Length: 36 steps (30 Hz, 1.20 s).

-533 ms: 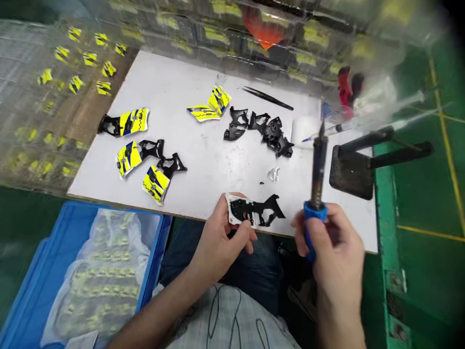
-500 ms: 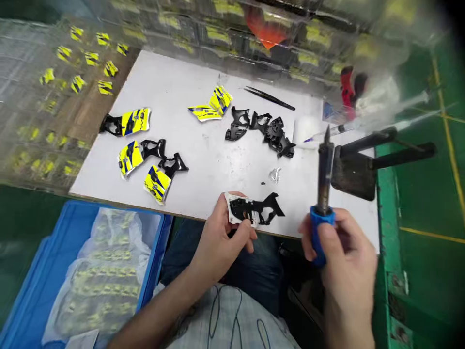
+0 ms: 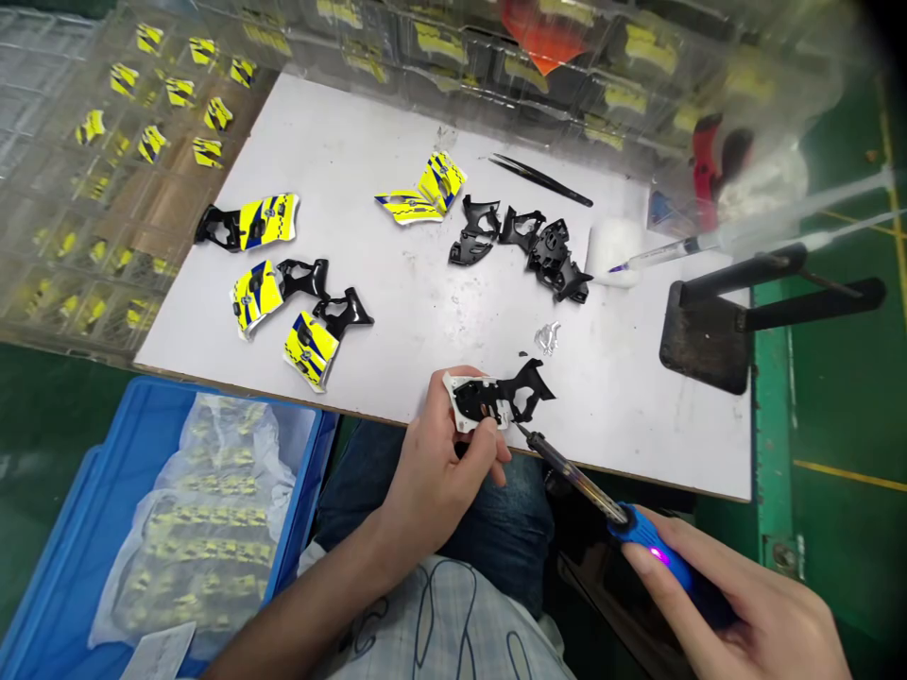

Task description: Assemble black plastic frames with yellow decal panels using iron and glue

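Note:
My left hand (image 3: 432,472) pinches a small black and white plastic shell part (image 3: 500,400) at the near edge of the white board (image 3: 397,312). My right hand (image 3: 744,619) grips the blue handle of a soldering iron (image 3: 602,496), on which a pink light glows. The iron lies low and slanted, and its tip touches the lower edge of the held part.
Yellow and blue shell pieces (image 3: 273,283) lie on the board's left, black parts (image 3: 528,247) and tweezers (image 3: 542,181) at the back. A black iron stand (image 3: 715,331) and syringes (image 3: 680,250) sit right. A blue crate (image 3: 92,529) with bagged parts stands lower left.
The soldering iron swung down from upright near the stand to a low slant, its tip now at the held part. My left hand kept hold of the part.

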Tool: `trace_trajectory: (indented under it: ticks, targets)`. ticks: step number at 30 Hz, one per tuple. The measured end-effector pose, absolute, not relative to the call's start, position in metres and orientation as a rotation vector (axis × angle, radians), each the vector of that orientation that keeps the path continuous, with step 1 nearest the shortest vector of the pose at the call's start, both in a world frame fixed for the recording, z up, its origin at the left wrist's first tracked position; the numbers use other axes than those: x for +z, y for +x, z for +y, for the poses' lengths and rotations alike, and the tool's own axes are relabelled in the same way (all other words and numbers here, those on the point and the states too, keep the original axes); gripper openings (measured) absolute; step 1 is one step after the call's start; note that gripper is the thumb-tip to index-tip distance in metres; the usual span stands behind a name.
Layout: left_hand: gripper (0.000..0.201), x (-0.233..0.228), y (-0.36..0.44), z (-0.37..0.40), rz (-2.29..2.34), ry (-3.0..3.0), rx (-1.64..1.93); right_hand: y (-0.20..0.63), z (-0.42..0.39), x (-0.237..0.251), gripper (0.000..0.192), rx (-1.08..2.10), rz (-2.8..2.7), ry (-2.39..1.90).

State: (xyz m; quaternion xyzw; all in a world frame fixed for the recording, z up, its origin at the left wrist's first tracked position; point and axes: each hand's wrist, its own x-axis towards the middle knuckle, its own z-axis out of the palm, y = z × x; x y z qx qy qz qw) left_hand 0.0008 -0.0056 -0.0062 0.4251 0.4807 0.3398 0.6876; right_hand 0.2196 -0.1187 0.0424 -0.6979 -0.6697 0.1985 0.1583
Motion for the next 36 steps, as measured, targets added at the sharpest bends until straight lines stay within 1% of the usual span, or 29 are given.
trace_trajectory:
  ticks: [4, 10, 16, 22, 29, 36]
  targets:
    - [0.02, -0.006, 0.0, -0.006, 1.07, 0.986, 0.746, 0.222, -0.111, 0.042, 0.023, 0.559, -1.99, -1.989]
    - [0.019, -0.008, 0.0, -0.006, 1.076, 0.994, 0.746, 0.217, -0.107, 0.047, 0.02, 0.565, -2.037, -1.965]
    - [0.018, -0.007, 0.0, -0.006, 1.068, 1.004, 0.742, 0.213, -0.102, 0.049, 0.022, 0.531, -2.042, -1.962]
    - [0.018, -0.009, -0.001, -0.006, 1.066, 1.009, 0.742, 0.218, -0.106, 0.049, 0.018, 0.537, -2.102, -1.941]
    - [0.02, -0.009, -0.001, -0.006, 1.07, 1.026, 0.732, 0.215, -0.101, 0.047, 0.023, 0.555, -2.052, -1.977]
    - [0.019, -0.008, -0.002, -0.006, 1.075, 1.026, 0.716, 0.216, -0.104, 0.05, 0.019, 0.618, -2.012, -1.985]
